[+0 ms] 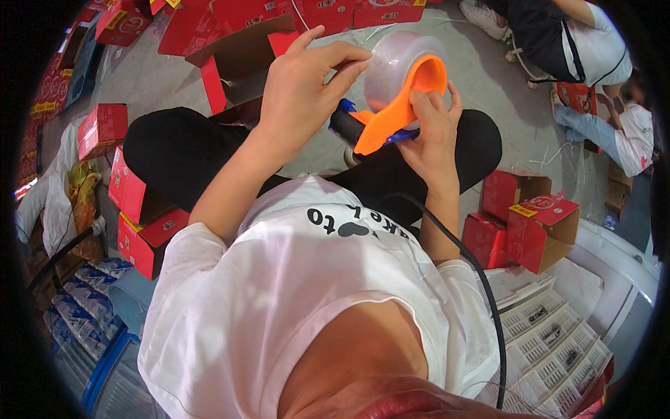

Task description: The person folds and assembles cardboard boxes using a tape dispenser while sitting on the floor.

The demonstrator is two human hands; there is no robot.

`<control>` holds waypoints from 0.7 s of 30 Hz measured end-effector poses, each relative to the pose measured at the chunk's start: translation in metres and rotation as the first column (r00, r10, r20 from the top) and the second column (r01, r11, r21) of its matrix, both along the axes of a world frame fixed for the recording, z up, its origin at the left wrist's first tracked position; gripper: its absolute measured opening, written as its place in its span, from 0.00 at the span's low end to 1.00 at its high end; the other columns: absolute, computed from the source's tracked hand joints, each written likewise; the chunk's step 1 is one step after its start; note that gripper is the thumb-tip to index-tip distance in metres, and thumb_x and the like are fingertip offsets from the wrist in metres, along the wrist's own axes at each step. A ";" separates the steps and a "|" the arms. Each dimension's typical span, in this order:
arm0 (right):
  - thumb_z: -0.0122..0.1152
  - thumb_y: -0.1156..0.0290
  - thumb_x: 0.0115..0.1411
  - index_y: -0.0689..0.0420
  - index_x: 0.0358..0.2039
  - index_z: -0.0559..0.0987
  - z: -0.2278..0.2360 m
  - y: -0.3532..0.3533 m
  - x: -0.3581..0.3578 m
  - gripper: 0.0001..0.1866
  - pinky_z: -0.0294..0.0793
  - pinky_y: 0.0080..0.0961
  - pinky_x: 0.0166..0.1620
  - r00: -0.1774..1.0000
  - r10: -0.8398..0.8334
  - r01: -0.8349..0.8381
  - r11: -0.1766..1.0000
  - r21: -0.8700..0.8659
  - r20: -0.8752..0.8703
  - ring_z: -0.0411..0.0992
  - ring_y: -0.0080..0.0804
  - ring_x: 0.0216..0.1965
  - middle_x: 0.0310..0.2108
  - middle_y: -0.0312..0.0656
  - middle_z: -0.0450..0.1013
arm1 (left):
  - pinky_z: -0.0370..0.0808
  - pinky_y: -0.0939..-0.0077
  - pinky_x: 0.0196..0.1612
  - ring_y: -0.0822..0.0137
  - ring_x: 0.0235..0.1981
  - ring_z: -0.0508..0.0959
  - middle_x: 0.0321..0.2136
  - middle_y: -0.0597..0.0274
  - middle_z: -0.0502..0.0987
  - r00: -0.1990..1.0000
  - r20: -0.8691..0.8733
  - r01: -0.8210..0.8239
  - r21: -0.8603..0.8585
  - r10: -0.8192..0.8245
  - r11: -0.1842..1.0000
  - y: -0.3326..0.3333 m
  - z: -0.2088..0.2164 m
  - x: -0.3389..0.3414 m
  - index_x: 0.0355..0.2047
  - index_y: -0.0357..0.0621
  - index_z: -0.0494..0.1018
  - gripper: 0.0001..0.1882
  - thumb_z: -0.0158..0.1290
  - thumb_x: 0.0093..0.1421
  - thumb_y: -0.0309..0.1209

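My right hand (433, 133) grips a tape dispenser (387, 120) with an orange body, blue parts and a black roller, held up over my lap. A wide roll of clear packing tape (382, 73) is mounted on it. My left hand (303, 87) is at the roll's left edge, thumb and forefinger pinched together and the other fingers loosely raised. Whether a strip of tape lies between those fingertips I cannot make out. Beyond my left hand an open red carton (241, 66) stands on the floor, its brown inside showing.
Red cartons (143, 241) lie beside my left knee, and more open ones (541, 227) stand at my right. A white slatted crate (558, 335) is at the lower right. Blue-and-white packs (84, 300) sit at the lower left. Two people (593, 42) are at the upper right.
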State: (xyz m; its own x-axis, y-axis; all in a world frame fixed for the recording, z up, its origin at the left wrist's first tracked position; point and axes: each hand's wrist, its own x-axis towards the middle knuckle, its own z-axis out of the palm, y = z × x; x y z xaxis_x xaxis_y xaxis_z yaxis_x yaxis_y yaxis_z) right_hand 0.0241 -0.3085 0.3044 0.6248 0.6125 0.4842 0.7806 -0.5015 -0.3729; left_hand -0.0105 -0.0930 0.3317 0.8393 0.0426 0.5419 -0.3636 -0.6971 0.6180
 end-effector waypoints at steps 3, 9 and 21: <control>0.72 0.71 0.40 0.57 0.42 0.73 -0.002 0.000 0.001 0.26 0.51 0.54 0.63 1.000 -0.006 0.006 1.000 -0.018 0.012 0.72 0.39 0.42 0.35 0.40 0.72 | 0.66 0.61 0.62 0.63 0.27 0.80 0.27 0.61 0.81 1.000 0.025 -0.001 0.176 -0.003 0.984 0.005 0.005 0.002 0.35 0.43 0.79 0.06 0.59 0.56 0.28; 0.69 0.76 0.37 0.55 0.44 0.75 -0.004 0.001 0.001 0.29 0.50 0.58 0.62 1.000 0.001 -0.001 1.000 0.019 0.007 0.72 0.35 0.38 0.30 0.35 0.73 | 0.70 0.63 0.53 0.64 0.25 0.75 0.19 0.64 0.72 0.976 0.211 -0.036 0.382 -0.049 0.924 0.005 0.003 0.015 0.30 0.46 0.72 0.05 0.57 0.54 0.27; 0.70 0.70 0.38 0.56 0.50 0.72 -0.006 -0.011 0.004 0.34 0.49 0.49 0.64 0.992 -0.016 0.026 0.997 0.078 -0.121 0.71 0.42 0.49 0.42 0.41 0.74 | 0.75 0.74 0.45 0.69 0.35 0.80 0.37 0.61 0.80 0.999 -0.044 0.017 -0.013 -0.017 1.000 0.010 0.008 -0.003 0.41 0.43 0.77 0.12 0.61 0.56 0.29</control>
State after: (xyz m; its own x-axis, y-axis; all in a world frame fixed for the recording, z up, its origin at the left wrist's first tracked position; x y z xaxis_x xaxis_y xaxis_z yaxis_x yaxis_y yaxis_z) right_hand 0.0278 -0.3193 0.2983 0.6940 0.5613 0.4509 0.7171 -0.4827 -0.5028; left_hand -0.0139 -0.0830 0.3392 0.8630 0.0348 0.5041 -0.3476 -0.6832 0.6422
